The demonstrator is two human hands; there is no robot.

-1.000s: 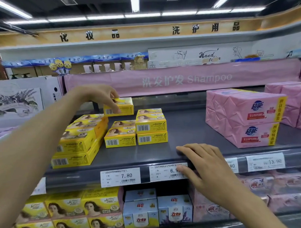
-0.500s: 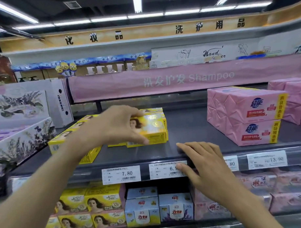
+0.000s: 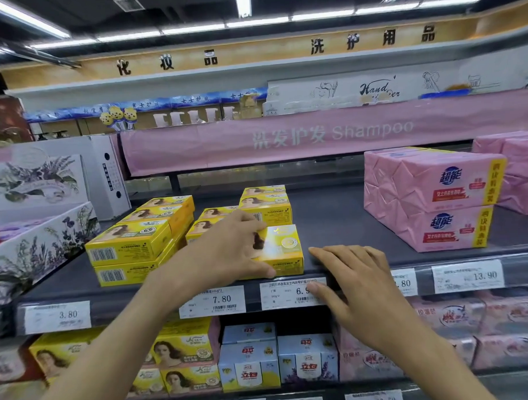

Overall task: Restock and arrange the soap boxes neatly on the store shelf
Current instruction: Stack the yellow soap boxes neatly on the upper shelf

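Observation:
My left hand point(image 3: 228, 249) grips a yellow soap box point(image 3: 284, 248) and holds it at the front edge of the grey shelf point(image 3: 341, 224). Behind it stand short stacks of the same yellow boxes point(image 3: 266, 204), and a longer double row of yellow boxes point(image 3: 135, 243) runs back on the left. My right hand point(image 3: 352, 282) rests flat, fingers straight, on the shelf's front lip over a price tag point(image 3: 290, 294), just right of the held box.
Pink wrapped soap packs point(image 3: 430, 197) are stacked on the right of the same shelf. White floral cartons point(image 3: 38, 213) stand at the left. The lower shelf holds yellow, blue-and-white point(image 3: 277, 364) and pink boxes. A pink "Shampoo" banner point(image 3: 314, 138) hangs above.
My left hand took a yellow box from the back of the shelf and brought it forward and down to the front edge. My right hand stayed on the shelf lip.

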